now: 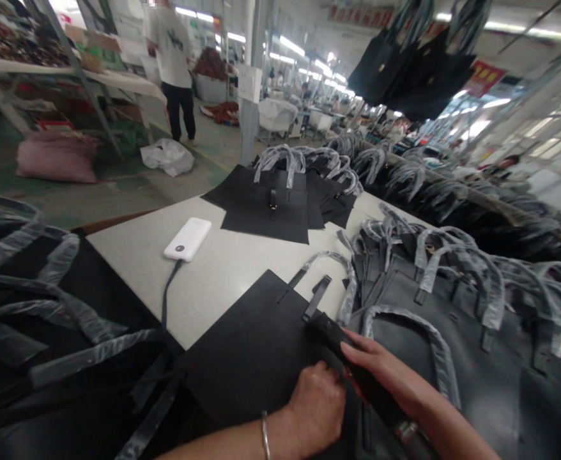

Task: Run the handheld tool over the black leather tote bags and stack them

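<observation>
Centrally, a black leather bag panel lies flat on the white counter, its strap tab pointing far, a flat spread that leaves it open to the hands. The left hand, a metal bangle on its wrist, is curled closed, knuckles up, on the panel, apparently pinning it steady; any pinch of the leather is hidden. The right hand grips a dark bar-shaped object of uncertain kind, laid along the panel's right edge. Right and left of the counter stand piles of dark bags, the right pile grey-toned, their handles wrapped in clear plastic film, seemingly against scuffing. Farther along lies a second black panel; a white power bank sits set aside, its black cable trailing near.
</observation>
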`<state>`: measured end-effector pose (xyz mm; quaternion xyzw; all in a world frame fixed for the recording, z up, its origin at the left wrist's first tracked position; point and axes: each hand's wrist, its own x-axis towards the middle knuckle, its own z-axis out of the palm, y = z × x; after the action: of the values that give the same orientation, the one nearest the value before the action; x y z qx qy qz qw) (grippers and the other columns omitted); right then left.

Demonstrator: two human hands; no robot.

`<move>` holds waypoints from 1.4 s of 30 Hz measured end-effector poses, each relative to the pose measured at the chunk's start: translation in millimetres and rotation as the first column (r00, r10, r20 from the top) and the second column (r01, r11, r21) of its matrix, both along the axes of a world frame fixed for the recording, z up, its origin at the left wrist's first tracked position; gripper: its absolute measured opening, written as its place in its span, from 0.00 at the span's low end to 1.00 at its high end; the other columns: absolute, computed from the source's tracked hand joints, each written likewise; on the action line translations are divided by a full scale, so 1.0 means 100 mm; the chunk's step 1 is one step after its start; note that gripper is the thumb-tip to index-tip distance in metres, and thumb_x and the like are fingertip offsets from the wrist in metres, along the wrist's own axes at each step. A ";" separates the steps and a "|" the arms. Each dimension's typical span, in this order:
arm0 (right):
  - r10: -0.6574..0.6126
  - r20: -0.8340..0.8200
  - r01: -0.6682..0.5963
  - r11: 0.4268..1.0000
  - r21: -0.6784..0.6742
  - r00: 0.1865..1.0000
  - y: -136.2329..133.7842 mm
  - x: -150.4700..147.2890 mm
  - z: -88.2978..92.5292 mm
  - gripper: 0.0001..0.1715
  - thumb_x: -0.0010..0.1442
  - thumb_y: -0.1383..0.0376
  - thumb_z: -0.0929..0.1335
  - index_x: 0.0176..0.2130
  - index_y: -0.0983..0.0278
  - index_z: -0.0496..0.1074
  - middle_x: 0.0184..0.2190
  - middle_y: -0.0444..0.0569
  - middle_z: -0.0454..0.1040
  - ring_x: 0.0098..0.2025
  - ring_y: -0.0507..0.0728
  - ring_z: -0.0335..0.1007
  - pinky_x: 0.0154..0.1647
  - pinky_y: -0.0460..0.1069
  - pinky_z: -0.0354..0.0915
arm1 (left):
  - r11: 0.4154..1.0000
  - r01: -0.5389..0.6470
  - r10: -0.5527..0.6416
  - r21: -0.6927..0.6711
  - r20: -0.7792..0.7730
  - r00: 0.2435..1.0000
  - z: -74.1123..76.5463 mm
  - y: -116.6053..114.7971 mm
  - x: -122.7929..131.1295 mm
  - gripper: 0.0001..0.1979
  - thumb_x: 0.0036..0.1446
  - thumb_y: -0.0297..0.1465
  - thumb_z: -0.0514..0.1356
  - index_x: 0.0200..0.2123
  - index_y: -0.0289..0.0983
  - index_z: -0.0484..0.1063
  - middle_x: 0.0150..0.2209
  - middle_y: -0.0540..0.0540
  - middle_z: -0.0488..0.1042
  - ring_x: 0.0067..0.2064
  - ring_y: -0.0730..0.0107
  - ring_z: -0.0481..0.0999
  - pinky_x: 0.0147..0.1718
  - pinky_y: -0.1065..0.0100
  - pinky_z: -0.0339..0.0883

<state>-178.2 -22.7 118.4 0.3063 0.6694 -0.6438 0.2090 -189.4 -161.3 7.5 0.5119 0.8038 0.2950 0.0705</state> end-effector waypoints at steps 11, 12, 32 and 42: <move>0.046 -0.012 -0.047 0.982 -0.183 0.999 0.08 -0.18 -0.12 0.31 0.58 0.54 0.69 0.56 0.66 0.63 0.19 0.41 0.70 0.16 0.48 0.63 0.15 0.42 0.61 | 0.993 -0.020 0.024 0.119 -0.040 0.999 -0.10 0.08 -0.03 0.07 0.54 0.27 0.57 0.38 0.37 0.67 0.37 0.45 0.74 0.40 0.60 0.69 0.36 0.62 0.66; 0.051 -0.013 -0.052 0.981 -0.188 0.999 0.08 -0.18 -0.12 0.31 0.58 0.54 0.69 0.55 0.66 0.63 0.19 0.40 0.69 0.16 0.48 0.63 0.15 0.42 0.60 | 0.993 -0.017 0.023 0.118 -0.050 0.998 -0.11 0.09 -0.02 0.07 0.54 0.27 0.57 0.38 0.37 0.67 0.37 0.45 0.74 0.39 0.60 0.69 0.36 0.62 0.66; 0.042 -0.005 -0.043 0.985 -0.170 0.999 0.03 -0.19 -0.10 0.31 0.59 0.54 0.68 0.56 0.65 0.63 0.18 0.40 0.68 0.15 0.48 0.61 0.14 0.42 0.59 | 0.993 -0.046 0.049 0.108 -0.023 0.999 -0.16 0.11 -0.03 0.05 0.56 0.27 0.56 0.38 0.38 0.68 0.37 0.45 0.75 0.40 0.61 0.70 0.37 0.62 0.68; 0.036 -0.054 -0.042 0.992 -0.117 0.998 0.10 -0.17 -0.03 0.33 0.58 0.52 0.69 0.58 0.63 0.63 0.20 0.39 0.68 0.17 0.48 0.62 0.17 0.42 0.59 | 0.997 -0.026 0.027 0.077 -0.013 1.000 -0.12 0.08 -0.05 0.05 0.55 0.28 0.57 0.37 0.38 0.69 0.35 0.45 0.74 0.39 0.61 0.70 0.37 0.62 0.68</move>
<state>-195.4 -12.5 115.7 0.2635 0.6411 -0.6859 0.2219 -194.7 -152.8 -4.2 0.5054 0.7991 0.3230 0.0410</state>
